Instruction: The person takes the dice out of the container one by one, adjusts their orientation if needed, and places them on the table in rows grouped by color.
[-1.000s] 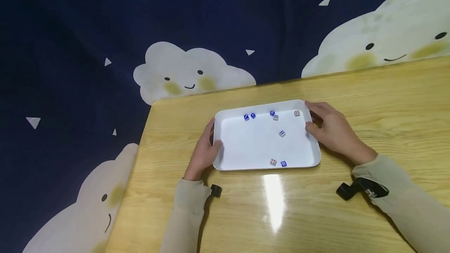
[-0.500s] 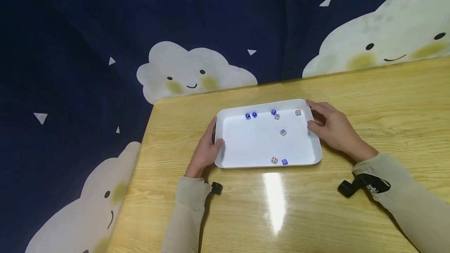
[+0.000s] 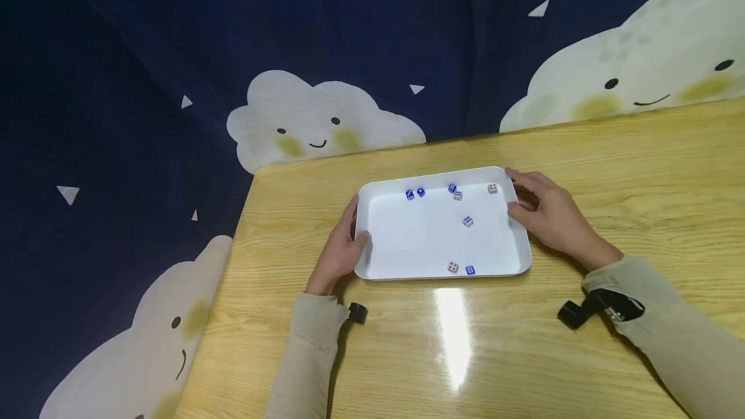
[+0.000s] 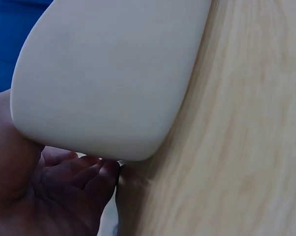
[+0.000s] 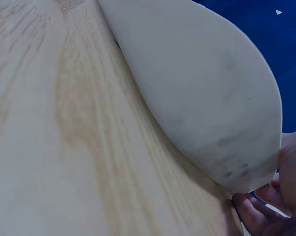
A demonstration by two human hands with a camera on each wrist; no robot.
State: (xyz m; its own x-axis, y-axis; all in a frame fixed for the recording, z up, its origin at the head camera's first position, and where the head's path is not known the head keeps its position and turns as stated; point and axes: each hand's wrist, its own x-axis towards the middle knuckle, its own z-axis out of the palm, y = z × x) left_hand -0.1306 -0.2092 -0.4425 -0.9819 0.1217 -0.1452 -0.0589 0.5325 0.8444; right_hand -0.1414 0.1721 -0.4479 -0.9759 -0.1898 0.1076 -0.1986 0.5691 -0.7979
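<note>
A white rectangular tray is held by both hands at its short ends. My left hand grips the left end, thumb over the rim and fingers along the outside. On the right end my right hand has the same kind of grip. Inside lie several small dice. Two blue dice sit along the far wall, and a third blue die touches a white die. Another white die lies near the middle. A red-dotted die is far right; another red-dotted die and a blue die lie near the front wall.
The wooden table stretches out around the tray, its left edge running down to the lower left. Behind it hangs a dark blue cloth with printed clouds. Each wrist wears a black strap-on device, the right one close above the table.
</note>
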